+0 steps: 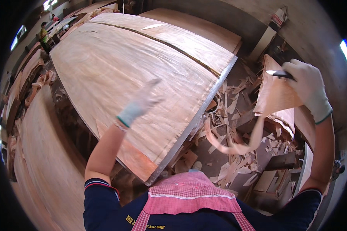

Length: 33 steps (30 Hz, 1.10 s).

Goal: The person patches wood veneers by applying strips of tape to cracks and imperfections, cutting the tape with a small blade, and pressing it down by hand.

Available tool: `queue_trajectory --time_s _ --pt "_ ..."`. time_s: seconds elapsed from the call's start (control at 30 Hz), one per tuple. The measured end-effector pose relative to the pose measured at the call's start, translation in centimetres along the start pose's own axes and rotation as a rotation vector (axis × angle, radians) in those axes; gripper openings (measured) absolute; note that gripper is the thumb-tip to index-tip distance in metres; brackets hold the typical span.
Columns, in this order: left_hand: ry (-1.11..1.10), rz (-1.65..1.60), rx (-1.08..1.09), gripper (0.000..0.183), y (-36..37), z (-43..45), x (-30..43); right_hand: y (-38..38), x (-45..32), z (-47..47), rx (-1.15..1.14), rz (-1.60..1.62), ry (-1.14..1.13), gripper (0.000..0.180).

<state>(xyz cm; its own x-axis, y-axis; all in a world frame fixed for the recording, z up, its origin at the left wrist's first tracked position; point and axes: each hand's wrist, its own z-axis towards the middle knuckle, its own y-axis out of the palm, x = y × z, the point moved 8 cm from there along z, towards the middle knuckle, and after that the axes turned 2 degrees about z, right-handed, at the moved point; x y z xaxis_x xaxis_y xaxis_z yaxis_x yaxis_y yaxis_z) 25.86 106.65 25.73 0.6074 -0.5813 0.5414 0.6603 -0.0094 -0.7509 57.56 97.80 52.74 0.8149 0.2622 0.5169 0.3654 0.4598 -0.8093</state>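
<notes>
A wide sheet of pale wood veneer point(118, 69) covers the table before me. My left hand point(141, 99), in a white knit glove and blurred, is over the sheet with its fingers apart and nothing in it. Whether it touches the veneer I cannot tell. At the right, my gloved right hand point(309, 83) is raised off the table, gripping a knife point(282, 74) with a dark handle and short bright blade. A torn veneer piece point(283, 96) hangs from the same hand, its long tail curling above the floor. A narrow dark strip point(167, 44) runs along the sheet's far part.
A grey metal edge point(196, 115) borders the table's right side. Veneer scraps point(234, 167) litter the floor. Stacked veneer point(273, 86) stands at the right, near a wooden box point(270, 182). More sheets point(43, 132) lie left. A person point(43, 34) stands at the far left.
</notes>
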Motion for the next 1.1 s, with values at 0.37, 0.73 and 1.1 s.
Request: queue_trajectory --time_s 0.37,0.73,1.1 --pt "-0.329 -0.64 0.065 0.03 12.4 15.0 17.8 8.4 -2.3 8.9 0.114 -0.216 -0.445 0.018" --pt "-0.413 -0.674 0.512 0.022 -0.5 15.2 3.5 7.9 1.6 10.6 0.881 0.891 -0.516 0.044" --pt "-0.381 -0.79 0.512 0.02 -14.1 11.9 -1.9 40.4 -19.7 4.7 -0.346 1.26 0.169 0.044"
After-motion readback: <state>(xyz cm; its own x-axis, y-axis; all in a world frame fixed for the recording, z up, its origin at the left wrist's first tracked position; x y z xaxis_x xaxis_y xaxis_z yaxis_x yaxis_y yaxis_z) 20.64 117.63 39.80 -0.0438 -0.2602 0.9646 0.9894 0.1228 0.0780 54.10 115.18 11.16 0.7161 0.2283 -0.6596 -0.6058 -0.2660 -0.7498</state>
